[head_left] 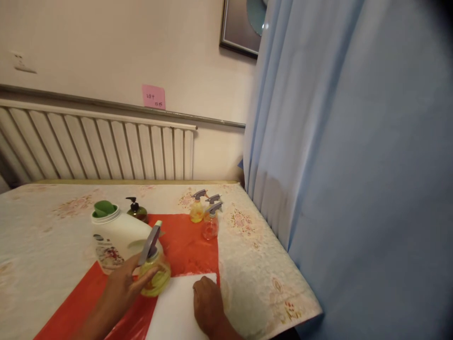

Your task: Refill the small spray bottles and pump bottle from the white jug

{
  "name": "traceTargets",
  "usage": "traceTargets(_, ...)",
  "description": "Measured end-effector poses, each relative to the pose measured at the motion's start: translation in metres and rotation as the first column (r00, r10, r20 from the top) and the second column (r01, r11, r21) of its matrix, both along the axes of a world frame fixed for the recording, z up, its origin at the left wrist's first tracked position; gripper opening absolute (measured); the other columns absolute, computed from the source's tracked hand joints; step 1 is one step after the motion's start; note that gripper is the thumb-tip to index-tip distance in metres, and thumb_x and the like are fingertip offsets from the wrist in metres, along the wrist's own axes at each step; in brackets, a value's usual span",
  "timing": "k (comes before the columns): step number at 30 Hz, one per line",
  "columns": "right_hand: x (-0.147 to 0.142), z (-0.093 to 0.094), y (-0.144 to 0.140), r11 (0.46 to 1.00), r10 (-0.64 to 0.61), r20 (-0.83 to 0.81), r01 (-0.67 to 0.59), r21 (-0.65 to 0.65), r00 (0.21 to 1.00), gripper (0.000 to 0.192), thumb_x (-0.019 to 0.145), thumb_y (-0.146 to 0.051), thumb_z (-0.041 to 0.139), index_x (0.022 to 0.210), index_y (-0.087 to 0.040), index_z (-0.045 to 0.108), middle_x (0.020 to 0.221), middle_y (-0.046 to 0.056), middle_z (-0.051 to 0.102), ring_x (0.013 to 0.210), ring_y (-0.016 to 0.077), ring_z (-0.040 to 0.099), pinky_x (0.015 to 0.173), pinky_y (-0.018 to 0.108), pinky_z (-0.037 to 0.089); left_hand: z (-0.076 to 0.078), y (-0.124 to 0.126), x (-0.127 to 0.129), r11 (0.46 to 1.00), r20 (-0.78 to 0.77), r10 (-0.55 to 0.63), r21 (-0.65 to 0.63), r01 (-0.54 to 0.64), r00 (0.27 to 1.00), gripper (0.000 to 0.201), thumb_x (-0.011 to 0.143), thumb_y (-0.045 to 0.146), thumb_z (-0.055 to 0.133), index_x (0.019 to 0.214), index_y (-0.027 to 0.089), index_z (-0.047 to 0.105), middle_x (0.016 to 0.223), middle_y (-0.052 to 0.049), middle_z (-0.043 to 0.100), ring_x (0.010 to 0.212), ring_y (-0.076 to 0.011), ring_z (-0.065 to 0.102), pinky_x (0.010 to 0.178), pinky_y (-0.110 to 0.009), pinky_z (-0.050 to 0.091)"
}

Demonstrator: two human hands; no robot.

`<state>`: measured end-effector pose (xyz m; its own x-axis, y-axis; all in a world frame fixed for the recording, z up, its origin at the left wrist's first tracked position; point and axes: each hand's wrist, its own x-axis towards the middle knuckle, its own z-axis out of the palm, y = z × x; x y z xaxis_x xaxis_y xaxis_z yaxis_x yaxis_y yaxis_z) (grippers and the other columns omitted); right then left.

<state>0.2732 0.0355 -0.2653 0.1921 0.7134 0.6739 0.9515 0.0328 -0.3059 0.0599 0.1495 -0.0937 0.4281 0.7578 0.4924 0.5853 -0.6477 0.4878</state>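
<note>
My left hand (123, 283) is wrapped round a yellow spray bottle (161, 279) with a grey trigger head, held upright beside the white sheet. Just behind it stands a large white jug (122, 236) with a green scoop (105, 208) in its mouth. My right hand (208, 302) is closed and lies at the right edge of the white sheet (177, 302); whatever is in its fingers, if anything, is hidden. The sheet lies on a red plastic sheet (187, 250).
Further back stand another yellow spray bottle (197, 212), a pink spray bottle (211, 227) and one more, partly hidden. A dark pump bottle (137, 212) is behind the jug. A blue curtain (336, 165) hangs along the right of the flowered tablecloth (247, 264); a radiator (106, 146) is at the back.
</note>
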Motion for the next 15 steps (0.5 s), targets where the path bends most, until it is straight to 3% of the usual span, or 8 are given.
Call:
traceTargets(6, -0.002, 0.0, -0.004, 1.0, -0.01, -0.004, 0.01, 0.028, 1.0, 0.022, 0.088, -0.007, 0.041, 0.075, -0.024, 0.048, 0.073, 0.001, 0.056, 0.067, 0.0193, 0.054, 0.065, 0.031, 0.042, 0.005, 0.034, 0.064, 0.996, 0.043, 0.03, -0.082, -0.026, 0.999, 0.04, 0.081, 0.053, 0.054, 0.096, 0.018, 0.069, 0.088, -0.008, 0.077, 0.08, -0.0276, 0.072, 0.073, -0.033, 0.053)
traceTargets(11, -0.003, 0.0, -0.002, 0.999, -0.011, -0.011, 0.011, 0.04, 1.0, 0.023, 0.089, -0.007, 0.041, 0.074, -0.024, 0.049, 0.073, 0.002, 0.056, 0.067, 0.0198, 0.056, 0.061, 0.031, 0.042, -0.009, 0.075, 0.114, 0.991, 0.075, 0.039, -0.129, -0.029, 0.996, 0.045, 0.082, 0.048, 0.056, 0.115, 0.018, 0.064, 0.098, -0.008, 0.077, 0.088, -0.0269, 0.071, 0.079, -0.033, 0.052)
traceTargets(15, -0.002, -0.006, 0.003, 1.0, -0.012, -0.013, 0.012, 0.009, 1.0, 0.022, 0.085, -0.008, 0.043, 0.07, -0.024, 0.046, 0.068, 0.002, 0.053, 0.06, 0.0194, 0.054, 0.056, 0.031, 0.039, -0.025, 0.104, 0.149, 0.989, 0.08, 0.055, -0.143, -0.043, 0.995, 0.041, 0.083, 0.039, 0.059, 0.116, 0.014, 0.063, 0.1, -0.01, 0.076, 0.091, -0.026, 0.07, 0.079, -0.032, 0.051)
